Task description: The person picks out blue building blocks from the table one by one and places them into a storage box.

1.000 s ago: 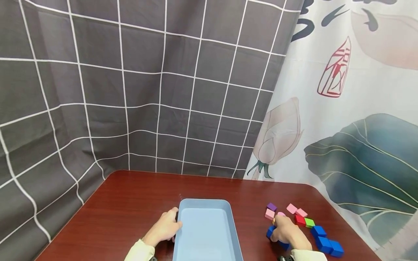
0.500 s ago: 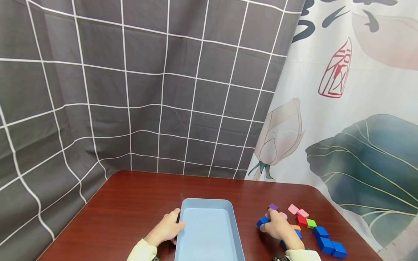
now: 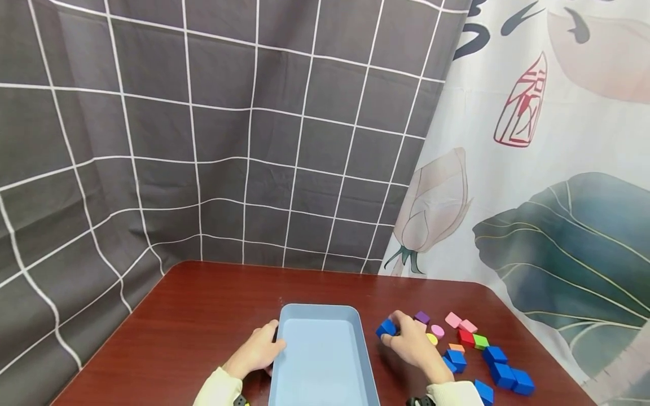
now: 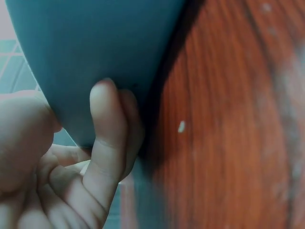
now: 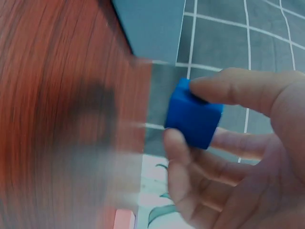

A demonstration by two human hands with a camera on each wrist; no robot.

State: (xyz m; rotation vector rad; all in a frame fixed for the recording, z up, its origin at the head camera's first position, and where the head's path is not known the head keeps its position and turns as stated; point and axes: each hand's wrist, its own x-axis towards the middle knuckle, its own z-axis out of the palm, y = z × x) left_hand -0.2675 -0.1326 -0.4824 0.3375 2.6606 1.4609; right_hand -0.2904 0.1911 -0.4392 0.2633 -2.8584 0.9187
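A light blue tray (image 3: 324, 361) stands on the table, its near end cut off by the frame. My left hand (image 3: 256, 351) grips its left wall, thumb over the rim and fingers against the outer side, as the left wrist view shows on the tray wall (image 4: 95, 43). Between thumb and fingertips my right hand (image 3: 412, 343) pinches a blue block (image 5: 193, 114), held above the table just right of the tray. Behind that hand lie a purple block (image 3: 421, 317), a pink round block (image 3: 437, 331) and a yellow round block (image 3: 431, 339), partly hidden.
Right of my right hand are more blue blocks (image 3: 503, 375), a red block (image 3: 465, 338), a green block (image 3: 480, 341), an orange block (image 3: 456, 348) and pink blocks (image 3: 453, 320). A grey checked curtain (image 3: 228, 141) hangs behind the brown table (image 3: 203, 316).
My right hand has picked up the blue block from among the others and carried it left toward the tray. The left hand still holds the tray in the same place.
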